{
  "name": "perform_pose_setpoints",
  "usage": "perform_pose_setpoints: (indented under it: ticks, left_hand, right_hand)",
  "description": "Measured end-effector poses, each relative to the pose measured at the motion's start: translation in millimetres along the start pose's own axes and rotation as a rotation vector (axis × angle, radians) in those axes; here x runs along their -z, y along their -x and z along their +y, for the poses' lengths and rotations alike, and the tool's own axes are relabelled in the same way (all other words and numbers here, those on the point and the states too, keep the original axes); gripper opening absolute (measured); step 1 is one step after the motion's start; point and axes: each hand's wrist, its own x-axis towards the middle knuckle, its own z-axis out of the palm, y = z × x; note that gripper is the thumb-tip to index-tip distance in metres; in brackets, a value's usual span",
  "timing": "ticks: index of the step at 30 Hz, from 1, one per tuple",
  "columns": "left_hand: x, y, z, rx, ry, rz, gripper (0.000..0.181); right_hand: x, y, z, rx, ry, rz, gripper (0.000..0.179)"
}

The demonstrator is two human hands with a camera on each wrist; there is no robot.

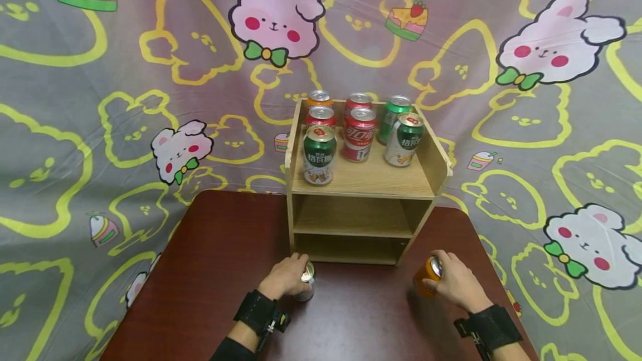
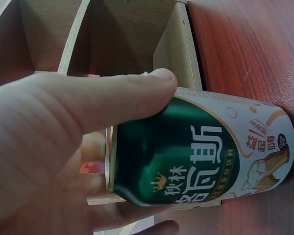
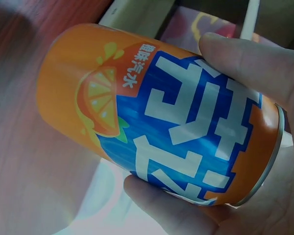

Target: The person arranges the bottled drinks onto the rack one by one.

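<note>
My left hand [image 1: 287,276] grips a green and white drink can [image 2: 201,147] near its top, thumb on one side and fingers round the other. That can stands at the table in front of the shelf's lower left corner. On the right, my right hand [image 1: 455,282] holds an orange soda can [image 3: 157,112] between thumb and fingers, with its blue label and orange-slice picture showing in the right wrist view. In the head view this can [image 1: 427,278] is tilted, beside the shelf's lower right corner; whether its base touches the table I cannot tell.
A small wooden shelf [image 1: 361,188] stands at the back of the dark red table [image 1: 220,249]. Its top board bears several cans, among them a green and white can [image 1: 319,156], a red can [image 1: 359,135] and a green can [image 1: 394,118]. Behind hangs a patterned cloth [image 1: 200,88].
</note>
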Motion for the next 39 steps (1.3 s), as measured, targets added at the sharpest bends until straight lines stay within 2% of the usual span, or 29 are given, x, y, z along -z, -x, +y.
perform_pose_setpoints:
  ticks: [6,14,25,39]
  left_hand:
    - [-0.2,-0.3,0.0,-0.005,-0.012,-0.001,0.063]
    - [1.4,0.6,-0.1,-0.02,-0.016,0.01,0.062]
    - [0.4,0.9,-2.0,-0.021,-0.002,0.003,0.065]
    - [-2.1,-0.8,-3.5,-0.022,-0.001,0.003,0.065]
  right_hand:
    - [12.3,0.7,-17.4,0.036,-0.014,-0.03,0.064]
    - [29.2,-1.3,-37.9,0.082,-0.01,-0.005,0.065]
    - [45.4,-6.8,-57.7,0.141,0.047,0.021,0.066]
    - [76.4,-14.9,-80.7,0.226,0.068,-0.011,0.064]
